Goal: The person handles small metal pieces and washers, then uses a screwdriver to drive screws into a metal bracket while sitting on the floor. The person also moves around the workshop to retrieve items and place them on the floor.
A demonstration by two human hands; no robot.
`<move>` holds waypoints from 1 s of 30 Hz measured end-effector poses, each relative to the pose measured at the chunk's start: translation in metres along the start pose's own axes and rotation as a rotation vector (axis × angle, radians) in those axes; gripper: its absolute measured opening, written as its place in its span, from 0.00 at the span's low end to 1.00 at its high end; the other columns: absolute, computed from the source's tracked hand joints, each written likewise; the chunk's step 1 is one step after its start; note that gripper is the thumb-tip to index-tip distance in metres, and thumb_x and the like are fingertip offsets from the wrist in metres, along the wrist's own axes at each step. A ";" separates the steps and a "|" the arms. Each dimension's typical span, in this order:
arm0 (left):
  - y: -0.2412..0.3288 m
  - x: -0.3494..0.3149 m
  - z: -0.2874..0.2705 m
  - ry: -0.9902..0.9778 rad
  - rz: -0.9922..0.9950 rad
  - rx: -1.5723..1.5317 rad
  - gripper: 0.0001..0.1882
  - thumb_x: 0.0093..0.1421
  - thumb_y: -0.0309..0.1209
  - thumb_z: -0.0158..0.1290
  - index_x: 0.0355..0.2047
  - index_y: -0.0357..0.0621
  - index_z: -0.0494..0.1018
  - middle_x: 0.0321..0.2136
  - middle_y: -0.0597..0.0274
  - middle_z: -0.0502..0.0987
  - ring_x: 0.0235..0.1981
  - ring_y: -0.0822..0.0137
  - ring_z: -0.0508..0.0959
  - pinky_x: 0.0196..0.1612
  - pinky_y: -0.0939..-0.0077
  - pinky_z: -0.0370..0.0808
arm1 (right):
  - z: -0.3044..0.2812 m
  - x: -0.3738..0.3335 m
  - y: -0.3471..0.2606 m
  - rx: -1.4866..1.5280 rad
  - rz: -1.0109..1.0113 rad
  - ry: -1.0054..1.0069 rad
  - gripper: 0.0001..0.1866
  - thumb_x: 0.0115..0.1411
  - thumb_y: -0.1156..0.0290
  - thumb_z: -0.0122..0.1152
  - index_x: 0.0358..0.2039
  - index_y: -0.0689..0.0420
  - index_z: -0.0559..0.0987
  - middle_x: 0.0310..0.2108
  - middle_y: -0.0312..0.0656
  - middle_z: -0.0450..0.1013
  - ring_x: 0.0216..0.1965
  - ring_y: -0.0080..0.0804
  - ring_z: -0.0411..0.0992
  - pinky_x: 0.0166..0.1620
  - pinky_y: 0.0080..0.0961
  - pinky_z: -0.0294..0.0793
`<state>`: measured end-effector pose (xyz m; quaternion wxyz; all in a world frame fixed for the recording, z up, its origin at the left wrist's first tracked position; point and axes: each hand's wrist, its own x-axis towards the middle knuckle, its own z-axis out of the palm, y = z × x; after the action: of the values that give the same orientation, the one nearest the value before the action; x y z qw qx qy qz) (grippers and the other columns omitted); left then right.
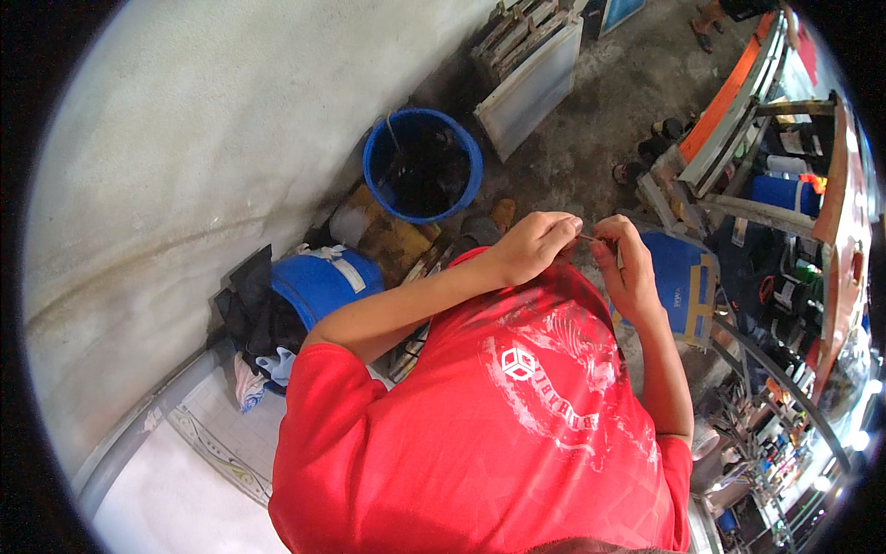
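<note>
Close together in front of my red shirt (526, 406), both hands are raised with bent elbows. My left hand (540, 247) is closed, thumb and forefinger pinched at one end of a thin, short, stick-like piece (588, 237). At the other end of it, my right hand (629, 268) is closed with curled fingers. The piece spans the small gap between the fingertips; its exact kind is too small to make out. Below the right hand sits a blue box-like container (669, 286) edged with yellowish tape.
A blue bucket (478, 166) with dark contents stands beyond my left hand, near the pale wall (212, 120). Framed panels (535, 88) lean at the back. A cluttered wooden rack (771, 217) lines the right side. A blue drum-like container (323, 286) lies left. Another person's foot (706, 39) shows far right.
</note>
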<state>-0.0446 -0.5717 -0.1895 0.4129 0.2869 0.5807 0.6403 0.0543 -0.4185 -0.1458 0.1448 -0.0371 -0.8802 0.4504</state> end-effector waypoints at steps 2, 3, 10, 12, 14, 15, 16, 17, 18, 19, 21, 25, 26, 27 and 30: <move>0.001 -0.001 0.001 0.019 -0.050 -0.071 0.19 0.70 0.40 0.40 0.28 0.37 0.65 0.18 0.62 0.66 0.22 0.74 0.67 0.28 0.68 0.66 | 0.000 0.006 -0.013 0.058 0.104 -0.029 0.12 0.69 0.67 0.47 0.31 0.61 0.70 0.19 0.41 0.61 0.22 0.35 0.60 0.31 0.29 0.66; 0.004 -0.003 0.001 0.022 -0.101 -0.078 0.19 0.70 0.40 0.40 0.28 0.37 0.65 0.18 0.63 0.66 0.22 0.73 0.67 0.28 0.68 0.66 | -0.002 0.005 -0.009 0.115 0.194 -0.114 0.11 0.68 0.68 0.49 0.32 0.62 0.70 0.21 0.42 0.62 0.23 0.36 0.61 0.32 0.29 0.66; 0.002 0.000 0.000 0.079 0.128 0.207 0.19 0.69 0.41 0.41 0.24 0.42 0.65 0.16 0.68 0.65 0.18 0.72 0.64 0.24 0.71 0.63 | -0.012 -0.006 0.015 0.159 0.418 -0.359 0.07 0.60 0.75 0.57 0.34 0.63 0.69 0.31 0.47 0.66 0.32 0.41 0.65 0.36 0.35 0.67; -0.002 -0.004 -0.012 0.007 -0.141 -0.132 0.20 0.69 0.42 0.40 0.22 0.44 0.64 0.15 0.67 0.64 0.18 0.73 0.63 0.23 0.73 0.61 | -0.013 0.001 0.008 -0.054 0.000 -0.194 0.07 0.58 0.75 0.58 0.33 0.62 0.70 0.31 0.48 0.68 0.32 0.45 0.67 0.35 0.37 0.67; -0.003 -0.008 -0.024 -0.007 -0.271 -0.309 0.21 0.69 0.43 0.38 0.20 0.46 0.62 0.15 0.66 0.64 0.18 0.75 0.61 0.22 0.77 0.56 | -0.019 0.007 0.008 -0.156 -0.117 -0.139 0.08 0.56 0.77 0.60 0.33 0.61 0.70 0.32 0.48 0.69 0.33 0.48 0.68 0.36 0.38 0.67; -0.004 -0.011 -0.028 0.046 -0.245 -0.306 0.21 0.69 0.43 0.38 0.20 0.46 0.62 0.15 0.67 0.63 0.18 0.76 0.61 0.22 0.77 0.57 | -0.019 0.008 0.009 -0.205 -0.174 -0.110 0.08 0.55 0.78 0.61 0.33 0.61 0.70 0.33 0.48 0.70 0.33 0.49 0.68 0.36 0.38 0.68; -0.004 -0.013 -0.031 0.096 -0.214 -0.305 0.21 0.69 0.42 0.38 0.20 0.46 0.62 0.15 0.67 0.63 0.18 0.76 0.61 0.23 0.77 0.57 | -0.017 0.010 0.008 -0.198 -0.139 -0.033 0.10 0.53 0.78 0.64 0.33 0.60 0.71 0.33 0.46 0.70 0.33 0.49 0.69 0.37 0.37 0.69; -0.005 -0.014 -0.034 0.144 -0.183 -0.303 0.21 0.69 0.42 0.38 0.20 0.46 0.61 0.15 0.67 0.63 0.18 0.76 0.61 0.23 0.77 0.57 | -0.013 0.013 0.007 -0.178 -0.158 0.017 0.11 0.52 0.77 0.65 0.34 0.60 0.71 0.33 0.46 0.71 0.33 0.48 0.70 0.37 0.37 0.70; -0.020 -0.018 -0.040 0.164 -0.243 -0.311 0.20 0.68 0.41 0.38 0.20 0.45 0.63 0.16 0.67 0.65 0.18 0.76 0.62 0.24 0.78 0.59 | -0.005 0.018 0.003 -0.157 -0.176 0.069 0.12 0.52 0.76 0.65 0.34 0.60 0.72 0.33 0.46 0.71 0.34 0.48 0.70 0.37 0.37 0.71; -0.028 -0.018 -0.040 0.152 -0.237 -0.247 0.20 0.68 0.41 0.38 0.20 0.45 0.63 0.16 0.67 0.65 0.18 0.76 0.62 0.24 0.78 0.59 | 0.002 0.027 0.000 -0.137 -0.198 0.123 0.12 0.52 0.75 0.66 0.35 0.60 0.72 0.33 0.46 0.72 0.34 0.48 0.71 0.37 0.36 0.72; -0.039 -0.023 -0.037 0.123 -0.234 -0.108 0.20 0.68 0.40 0.39 0.20 0.45 0.63 0.16 0.67 0.65 0.18 0.77 0.62 0.23 0.78 0.60 | 0.021 0.055 -0.018 -0.224 -0.141 0.027 0.21 0.50 0.69 0.70 0.44 0.57 0.75 0.36 0.46 0.74 0.36 0.45 0.74 0.39 0.36 0.74; -0.031 -0.012 -0.026 -0.056 -0.233 0.027 0.19 0.67 0.38 0.40 0.20 0.43 0.65 0.18 0.67 0.67 0.20 0.76 0.64 0.24 0.77 0.61 | 0.006 0.081 -0.040 -0.132 -0.177 0.133 0.29 0.52 0.60 0.68 0.53 0.56 0.72 0.42 0.46 0.74 0.41 0.44 0.75 0.44 0.33 0.75; -0.038 -0.008 -0.029 -0.067 -0.151 0.067 0.18 0.67 0.37 0.40 0.21 0.43 0.66 0.18 0.67 0.67 0.20 0.75 0.64 0.24 0.77 0.61 | -0.009 0.083 -0.039 -0.162 -0.198 0.149 0.28 0.53 0.60 0.68 0.52 0.56 0.72 0.41 0.46 0.74 0.41 0.44 0.75 0.44 0.34 0.75; -0.046 -0.004 -0.032 -0.083 -0.066 0.093 0.17 0.67 0.36 0.40 0.21 0.43 0.66 0.19 0.66 0.68 0.20 0.75 0.64 0.24 0.77 0.61 | -0.028 0.082 -0.039 -0.210 -0.193 0.164 0.26 0.55 0.62 0.67 0.52 0.56 0.72 0.40 0.45 0.74 0.40 0.44 0.74 0.44 0.34 0.75; -0.030 0.008 -0.026 -0.007 -0.515 -0.415 0.13 0.65 0.34 0.43 0.29 0.39 0.72 0.19 0.66 0.67 0.21 0.72 0.66 0.25 0.78 0.62 | -0.098 0.070 -0.015 -0.343 -0.150 0.348 0.19 0.55 0.68 0.66 0.47 0.56 0.76 0.39 0.45 0.74 0.39 0.43 0.74 0.43 0.35 0.75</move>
<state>-0.0646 -0.5781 -0.2241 0.6129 0.0428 0.4899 0.6184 0.0168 -0.3370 -0.0638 0.3187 -0.0725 -0.9059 0.2694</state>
